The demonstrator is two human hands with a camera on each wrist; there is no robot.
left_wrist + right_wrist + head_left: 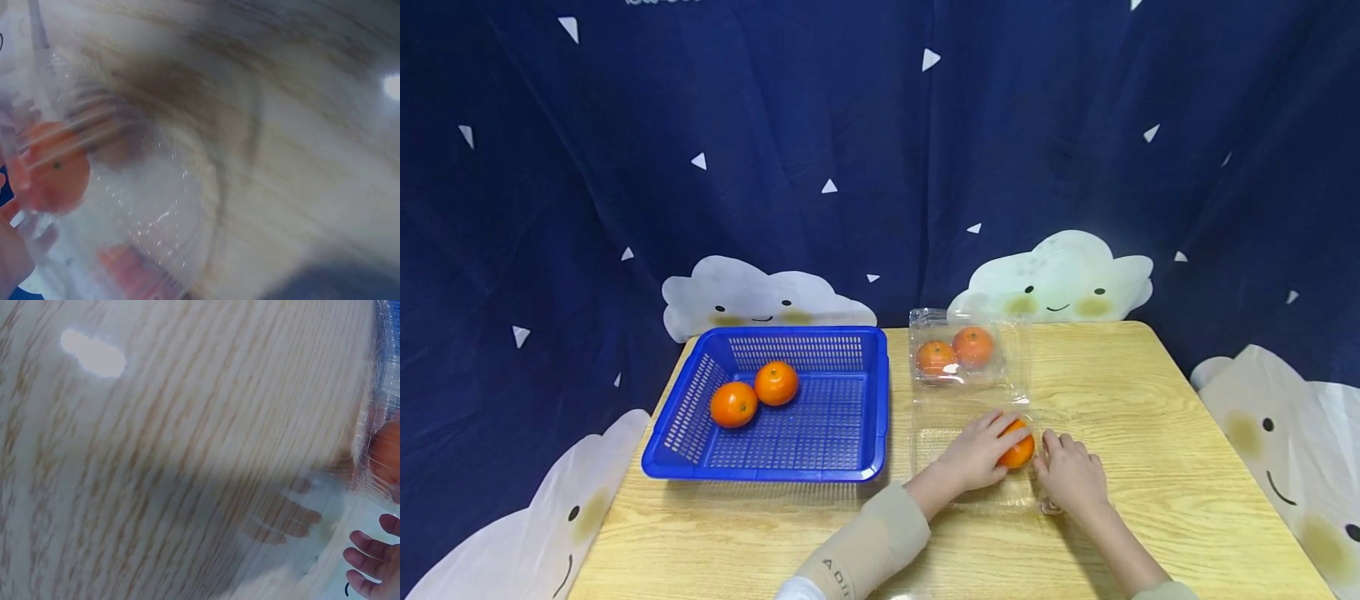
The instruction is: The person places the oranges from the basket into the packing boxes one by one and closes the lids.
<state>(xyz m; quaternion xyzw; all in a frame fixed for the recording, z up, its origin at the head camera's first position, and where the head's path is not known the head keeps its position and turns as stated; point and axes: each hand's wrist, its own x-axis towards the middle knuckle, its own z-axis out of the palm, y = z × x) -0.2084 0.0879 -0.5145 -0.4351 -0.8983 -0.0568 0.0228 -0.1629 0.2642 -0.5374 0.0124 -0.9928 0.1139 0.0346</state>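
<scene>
A clear plastic clamshell box (943, 492) lies unfolded on the table. My left hand (981, 450) reaches over its near half and holds an orange (1017, 446) at the right side. In the left wrist view that orange (55, 165) shows through the clear wall, fingers around it. Close by on the right, my right hand (1073, 477) is at the box's right edge, fingers loosely bent and holding nothing; whether it touches the plastic I cannot tell. Two more oranges, a left one (937, 358) and a right one (973, 347), show through the plastic of the far half.
To the left stands a blue plastic basket (878, 400) with two oranges, one nearer (733, 405) and one farther (777, 383). Both it and the box rest on a wood-grain table (1150, 417). A dark blue curtain (880, 108) with cloud prints hangs behind.
</scene>
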